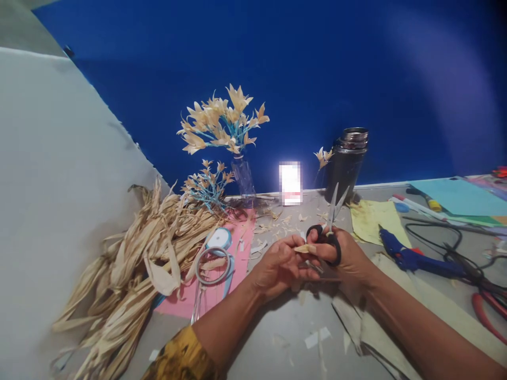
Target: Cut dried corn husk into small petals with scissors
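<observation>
A small pale piece of dried husk (302, 248) is pinched between the fingers of my left hand (280, 265), in front of me over the table. Close against it, my right hand (345, 256) has its fingers through the black handles of a pair of scissors (332, 216). The blades point up and away, spread apart, and the fingertips of that hand also come up to the husk piece. Behind the hands, small husk scraps (283, 224) lie scattered on the grey table.
A heap of dried corn husks (158, 253) lies left, beside tape rolls (213, 265) on pink paper (241, 253). Husk flowers (219, 124) stand in a clear bottle (243, 177). A dark flask (347, 163) stands behind; a blue glue gun (415, 258) and red-handled pliers (487, 311) lie right.
</observation>
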{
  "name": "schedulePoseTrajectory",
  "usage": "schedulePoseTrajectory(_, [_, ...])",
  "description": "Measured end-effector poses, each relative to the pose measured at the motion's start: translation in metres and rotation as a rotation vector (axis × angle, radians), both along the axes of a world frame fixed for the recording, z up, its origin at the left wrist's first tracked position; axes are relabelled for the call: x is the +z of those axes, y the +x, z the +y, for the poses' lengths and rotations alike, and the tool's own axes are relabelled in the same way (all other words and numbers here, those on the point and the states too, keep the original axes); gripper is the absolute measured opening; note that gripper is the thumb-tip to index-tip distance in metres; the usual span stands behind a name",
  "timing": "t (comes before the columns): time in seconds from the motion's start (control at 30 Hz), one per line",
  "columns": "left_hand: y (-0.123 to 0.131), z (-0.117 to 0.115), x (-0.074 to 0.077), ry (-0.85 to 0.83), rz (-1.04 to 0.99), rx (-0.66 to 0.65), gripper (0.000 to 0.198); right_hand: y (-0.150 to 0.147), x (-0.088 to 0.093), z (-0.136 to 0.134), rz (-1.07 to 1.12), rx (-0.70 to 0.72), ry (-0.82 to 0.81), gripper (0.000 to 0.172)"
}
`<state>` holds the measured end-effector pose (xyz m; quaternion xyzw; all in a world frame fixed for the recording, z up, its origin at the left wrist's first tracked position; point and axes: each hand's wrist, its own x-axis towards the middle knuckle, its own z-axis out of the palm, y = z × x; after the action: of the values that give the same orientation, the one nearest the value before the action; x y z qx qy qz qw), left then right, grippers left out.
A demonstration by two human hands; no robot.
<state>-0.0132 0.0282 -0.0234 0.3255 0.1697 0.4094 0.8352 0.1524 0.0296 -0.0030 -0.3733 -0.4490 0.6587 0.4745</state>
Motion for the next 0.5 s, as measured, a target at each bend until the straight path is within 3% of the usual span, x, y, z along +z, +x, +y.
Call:
schedulePoseTrajectory(0.13, [0.0060,-0.0019,-0.0036,0.031,0.129,0.129,0.036,-0.0015,-0.0047,0.0035,-0.070,-0.046,0.021,0.034])
schedulePoseTrajectory(0.37, [0.0019,-0.0021,0.0001,0.063,0.116,0.073,0.038,-0.0057,-0.0085,0.0009,0.006,-0.058,-0.008,0.032])
schedulePoseTrajectory(0.5, [0.0047,-0.0032,0.0023,0.036,0.117,0.130,0.043,-0.0052,-0.0071,0.0038,-0.104,-0.146,0.024,0.032])
